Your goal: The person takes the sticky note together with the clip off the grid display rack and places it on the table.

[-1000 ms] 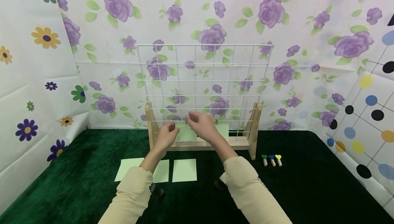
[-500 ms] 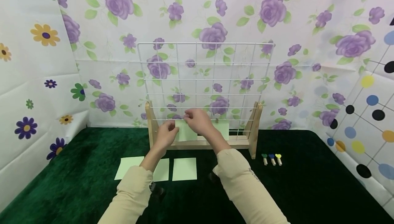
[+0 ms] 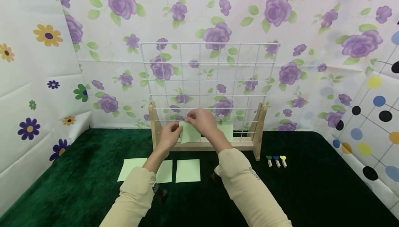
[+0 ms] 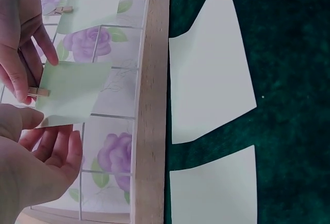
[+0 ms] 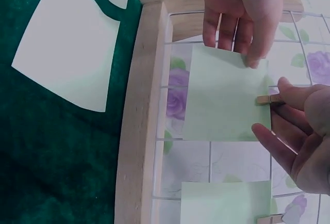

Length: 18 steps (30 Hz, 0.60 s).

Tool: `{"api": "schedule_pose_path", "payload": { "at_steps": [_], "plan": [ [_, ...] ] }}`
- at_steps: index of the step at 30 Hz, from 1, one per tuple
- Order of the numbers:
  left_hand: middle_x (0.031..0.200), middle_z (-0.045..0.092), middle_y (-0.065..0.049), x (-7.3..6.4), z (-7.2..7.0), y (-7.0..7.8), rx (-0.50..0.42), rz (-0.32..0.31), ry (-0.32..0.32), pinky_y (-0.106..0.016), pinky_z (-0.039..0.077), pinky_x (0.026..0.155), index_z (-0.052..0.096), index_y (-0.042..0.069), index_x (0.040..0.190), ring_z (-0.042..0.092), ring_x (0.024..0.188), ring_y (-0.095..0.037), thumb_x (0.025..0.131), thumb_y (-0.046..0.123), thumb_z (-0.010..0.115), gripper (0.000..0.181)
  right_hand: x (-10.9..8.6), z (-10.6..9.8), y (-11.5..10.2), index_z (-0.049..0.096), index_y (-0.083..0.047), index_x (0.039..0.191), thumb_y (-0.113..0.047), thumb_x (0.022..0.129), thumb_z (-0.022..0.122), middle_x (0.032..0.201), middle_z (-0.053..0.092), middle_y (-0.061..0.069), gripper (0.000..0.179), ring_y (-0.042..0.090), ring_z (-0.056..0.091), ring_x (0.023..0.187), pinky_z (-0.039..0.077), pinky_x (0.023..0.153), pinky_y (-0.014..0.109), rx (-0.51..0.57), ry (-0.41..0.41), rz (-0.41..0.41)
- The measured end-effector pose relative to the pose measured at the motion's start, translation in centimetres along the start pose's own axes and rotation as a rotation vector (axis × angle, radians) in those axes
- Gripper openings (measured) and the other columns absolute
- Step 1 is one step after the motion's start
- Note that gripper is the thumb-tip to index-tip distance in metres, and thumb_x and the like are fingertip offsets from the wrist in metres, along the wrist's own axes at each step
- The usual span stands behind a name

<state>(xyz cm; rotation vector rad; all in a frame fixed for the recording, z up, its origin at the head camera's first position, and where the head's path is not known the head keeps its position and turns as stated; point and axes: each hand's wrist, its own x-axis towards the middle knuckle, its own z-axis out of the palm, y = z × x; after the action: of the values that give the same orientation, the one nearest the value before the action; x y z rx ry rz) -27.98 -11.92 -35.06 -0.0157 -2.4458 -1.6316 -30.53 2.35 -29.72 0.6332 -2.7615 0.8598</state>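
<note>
A pale green paper square (image 3: 190, 133) is held against the lower part of a white wire grid (image 3: 199, 80) set in a wooden stand. My left hand (image 3: 168, 136) pinches the paper's left edge, thumb in front and fingers behind. With thumb and fingers my right hand (image 3: 204, 122) grips a small wooden clothespin (image 5: 266, 99) at the paper's top edge; its decorated end is mostly hidden by the fingers. To the right, a second paper square (image 3: 227, 132) hangs from the grid under another clothespin (image 3: 221, 119).
Several more paper sheets (image 3: 188, 171) lie on the dark green cloth in front of the stand, partly behind the left forearm. Three clothespins with green, blue and yellow hearts (image 3: 276, 161) lie to the right. The stand's wooden feet (image 3: 258, 133) rise at both ends.
My right hand has shifted slightly left onto the clothespin, which showed beside the fingers a second ago. My left hand stays at the paper's left edge.
</note>
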Motion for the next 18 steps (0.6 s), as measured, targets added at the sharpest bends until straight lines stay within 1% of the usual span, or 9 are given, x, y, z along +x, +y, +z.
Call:
{"api": "schedule_pose_path", "payload": {
  "at_steps": [4,8,11,15,18],
  "plan": [
    [0.091,0.059,-0.013,0.10,0.04,0.09,0.005,-0.002,0.010,-0.027,0.043,0.063,0.063,-0.003,0.107,0.053,0.077,-0.021,0.099,0.016,0.054,0.022,0.07,0.27,0.08,0.074,-0.008,0.102,-0.022,0.093,0.066,0.096,0.071,0.003,0.018,0.017,0.063,0.083,0.051,0.071,0.031,-0.056,0.036,-0.033],
    [0.092,0.059,-0.013,0.32,0.06,-0.03,-0.006,0.009,0.030,-0.026,0.044,0.063,0.064,-0.004,0.106,0.052,0.078,-0.021,0.100,0.015,0.053,0.023,0.07,0.61,0.13,0.074,-0.010,0.101,-0.023,0.093,0.066,0.094,0.071,0.001,0.017,0.015,0.062,0.078,0.050,0.066,0.029,-0.122,0.061,-0.064],
    [0.088,0.058,-0.013,0.41,-0.07,-0.17,-0.005,0.020,0.043,-0.026,0.044,0.061,0.064,-0.004,0.102,0.051,0.076,-0.021,0.100,0.014,0.053,0.022,0.06,0.81,0.07,0.073,-0.010,0.101,-0.024,0.093,0.065,0.093,0.071,0.001,0.017,0.015,0.062,0.076,0.050,0.063,0.029,-0.157,0.071,-0.075],
    [0.081,0.057,-0.012,0.43,-0.15,-0.15,0.011,0.044,0.054,-0.026,0.042,0.059,0.065,-0.004,0.097,0.050,0.071,-0.019,0.100,0.013,0.054,0.020,0.03,0.95,0.18,0.073,-0.009,0.100,-0.023,0.093,0.066,0.092,0.071,0.002,0.017,0.017,0.064,0.077,0.051,0.064,0.030,-0.167,0.086,-0.083],
    [0.079,0.057,-0.011,0.49,-0.08,-0.13,0.015,0.063,0.058,-0.026,0.042,0.058,0.065,-0.004,0.096,0.049,0.069,-0.019,0.099,0.012,0.054,0.020,0.02,0.92,0.31,0.074,-0.009,0.099,-0.021,0.092,0.068,0.092,0.071,0.002,0.015,0.018,0.065,0.080,0.051,0.067,0.031,-0.144,0.089,-0.077]
  ]
}}
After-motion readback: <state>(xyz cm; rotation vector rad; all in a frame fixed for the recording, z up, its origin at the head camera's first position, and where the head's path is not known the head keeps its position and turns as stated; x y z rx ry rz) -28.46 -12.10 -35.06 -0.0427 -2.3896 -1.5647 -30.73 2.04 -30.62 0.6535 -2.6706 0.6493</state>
